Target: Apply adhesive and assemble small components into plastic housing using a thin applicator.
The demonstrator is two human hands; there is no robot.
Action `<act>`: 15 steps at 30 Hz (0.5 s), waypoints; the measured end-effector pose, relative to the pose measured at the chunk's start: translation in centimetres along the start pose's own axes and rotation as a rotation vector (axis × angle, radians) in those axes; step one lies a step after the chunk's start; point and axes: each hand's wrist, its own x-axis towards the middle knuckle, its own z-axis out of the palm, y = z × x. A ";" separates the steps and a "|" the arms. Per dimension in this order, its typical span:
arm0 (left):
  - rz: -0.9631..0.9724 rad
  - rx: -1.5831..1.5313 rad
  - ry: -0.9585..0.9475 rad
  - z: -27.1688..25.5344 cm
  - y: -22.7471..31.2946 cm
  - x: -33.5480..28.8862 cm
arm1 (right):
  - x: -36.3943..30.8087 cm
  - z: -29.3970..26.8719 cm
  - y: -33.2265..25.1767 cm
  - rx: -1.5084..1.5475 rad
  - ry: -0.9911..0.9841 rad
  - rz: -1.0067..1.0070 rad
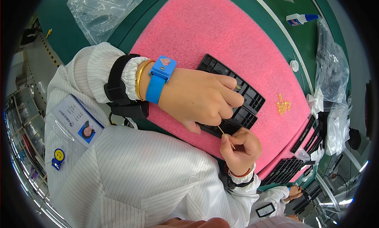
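Observation:
A black ribbed plastic part (252,99) with molded compartments lies on a pink foam mat (197,19). My left hand (201,96), wearing a blue wrist strap (158,80), rests across it with curled fingers and grips it from above. The palm hides much of the part. Beside the left fingertips a tiny brass-coloured spot shows on the plastic. My right hand (242,147) is at the near edge of the part, pinching a thin, pale wooden stick (222,130) between thumb and finger. The upper tip of the stick reaches under my left hand, out of sight.
Small translucent yellow pieces (283,105) lie right of the part. Farther right are a white bottle with a blue cap (301,19), a round white cap (294,66) and clear plastic bags (333,70). More black parts (285,171) sit at lower right, near another person's hand (295,191).

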 end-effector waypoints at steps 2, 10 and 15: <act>-0.003 0.000 0.003 0.0 0.0 -0.2 | 0.1 0.1 0.0 -0.006 -0.001 -0.004; -0.008 -0.005 -0.003 0.0 0.0 -0.1 | 0.0 0.0 -0.1 -0.007 -0.011 -0.005; -0.014 -0.006 -0.002 0.0 0.1 0.0 | 0.1 0.0 -0.1 -0.017 -0.016 -0.007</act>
